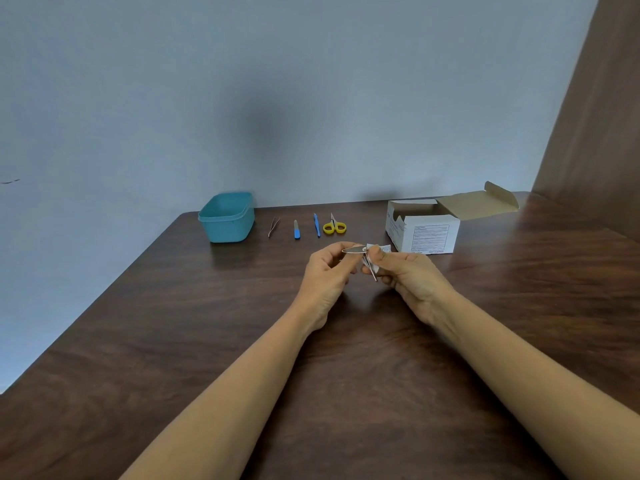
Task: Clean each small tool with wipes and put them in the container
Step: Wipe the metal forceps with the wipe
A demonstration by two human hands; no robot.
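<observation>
Above the middle of the table, my left hand (327, 271) pinches the lever end of a metal nail clipper (356, 250) that is swung open. My right hand (408, 275) grips a small white wipe (375, 252) wrapped against the clipper's other arm. A teal plastic container (227, 218) stands at the back left. In a row to its right lie metal tweezers (273, 226), a blue-handled nail file (296, 230), a thin blue tool (317, 225) and small yellow-handled scissors (335, 225).
An open white cardboard box (424, 228) with its flap folded back stands at the back right. The dark wooden table (173, 323) meets a blue-grey wall behind and a brown panel on the right. The table's left edge runs diagonally.
</observation>
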